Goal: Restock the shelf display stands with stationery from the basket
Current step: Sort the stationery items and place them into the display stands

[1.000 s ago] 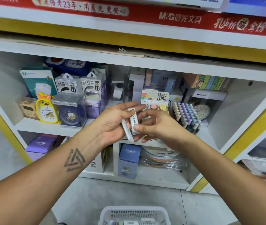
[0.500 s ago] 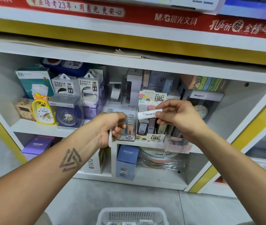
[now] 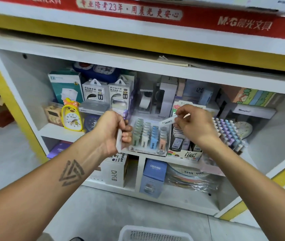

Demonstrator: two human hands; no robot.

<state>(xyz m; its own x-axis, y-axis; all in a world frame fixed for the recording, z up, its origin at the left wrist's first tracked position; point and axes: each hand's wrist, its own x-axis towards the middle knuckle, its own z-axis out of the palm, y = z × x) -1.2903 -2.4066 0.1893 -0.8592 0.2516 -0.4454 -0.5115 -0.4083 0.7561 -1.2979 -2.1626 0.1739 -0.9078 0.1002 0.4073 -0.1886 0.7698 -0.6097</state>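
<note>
White tube (image 3: 168, 121) pinched in right hand (image 3: 195, 126); left hand (image 3: 114, 132) grips spare (image 3: 119, 142). Tip tube upright, seat in open stand (image 3: 148, 136) slot.

White shelving (image 3: 148, 70) with yellow trim stands on grey floor (image 3: 103, 211).

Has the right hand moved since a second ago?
Yes. The right hand, pinching a white tube, went from in front of the lead-refill stand alongside the left hand, up and right, clear of the stand.

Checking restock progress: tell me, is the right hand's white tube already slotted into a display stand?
No, the right hand pinches the white tube above the display stand.
</note>
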